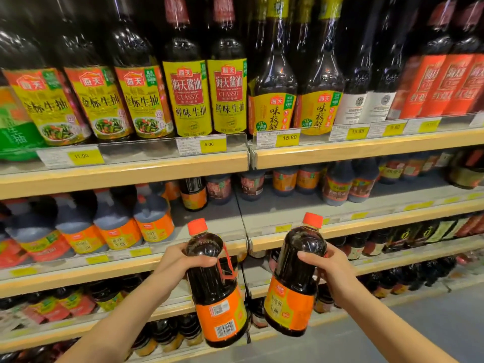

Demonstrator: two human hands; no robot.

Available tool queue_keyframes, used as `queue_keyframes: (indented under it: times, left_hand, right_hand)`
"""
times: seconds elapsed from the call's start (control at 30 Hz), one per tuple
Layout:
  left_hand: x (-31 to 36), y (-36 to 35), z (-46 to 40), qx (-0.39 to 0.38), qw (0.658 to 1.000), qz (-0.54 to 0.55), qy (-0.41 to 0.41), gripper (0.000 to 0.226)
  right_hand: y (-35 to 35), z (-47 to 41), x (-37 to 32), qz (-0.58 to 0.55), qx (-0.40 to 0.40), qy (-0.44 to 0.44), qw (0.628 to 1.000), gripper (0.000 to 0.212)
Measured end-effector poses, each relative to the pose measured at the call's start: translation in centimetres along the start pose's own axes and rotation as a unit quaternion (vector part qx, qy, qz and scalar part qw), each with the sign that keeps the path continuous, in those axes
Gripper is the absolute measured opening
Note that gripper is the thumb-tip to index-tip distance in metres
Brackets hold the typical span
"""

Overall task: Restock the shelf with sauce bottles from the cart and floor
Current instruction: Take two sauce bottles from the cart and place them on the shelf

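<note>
I hold two dark sauce bottles with red caps and orange labels in front of the shelves. My left hand [180, 260] grips the shoulder of the left sauce bottle [217, 292], whose barcode faces me. My right hand [327, 268] grips the right sauce bottle [293, 284], tilted slightly with its front label toward me. Both bottles hang in the air just below the second shelf [214, 218], where a bare gap lies beside matching orange-labelled bottles [154, 221].
The top shelf [125, 171] carries tall soy sauce bottles [187, 98] with yellow labels and price tags. Smaller bottles [337, 184] stand at the back of the second shelf on the right. Lower shelves hold more dark bottles. Grey floor [432, 318] shows at bottom right.
</note>
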State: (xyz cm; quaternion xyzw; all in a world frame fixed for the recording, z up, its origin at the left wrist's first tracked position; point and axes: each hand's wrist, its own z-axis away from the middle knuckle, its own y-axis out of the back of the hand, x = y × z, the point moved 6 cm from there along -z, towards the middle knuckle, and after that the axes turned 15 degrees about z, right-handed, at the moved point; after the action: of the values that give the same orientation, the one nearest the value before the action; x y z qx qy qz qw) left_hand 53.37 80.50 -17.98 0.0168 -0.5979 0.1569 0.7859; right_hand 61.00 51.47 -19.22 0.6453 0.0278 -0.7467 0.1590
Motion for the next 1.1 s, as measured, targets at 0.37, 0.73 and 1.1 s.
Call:
queue_keyframes:
  times: [0.37, 0.73, 1.1]
  left_hand:
    - [1.7, 3.3, -2.4, 0.057, 0.997, 0.012, -0.054, 0.06]
    - [-1.4, 7.4, -4.1, 0.121, 0.991, -0.011, -0.057, 0.062]
    - [-2.3, 9.2, -4.7, 0.137, 0.988, -0.017, -0.072, 0.066]
  right_hand:
    - [-6.5, -10.4, -6.2, -0.042, -0.056, 0.047, 0.996, 0.028]
    - [-14.2, -19.6, -6.2, -0.1, -0.046, 0.026, 0.994, 0.074]
    - [-20.0, -22.5, -8.2, 0.045, -0.043, 0.154, 0.986, 0.056]
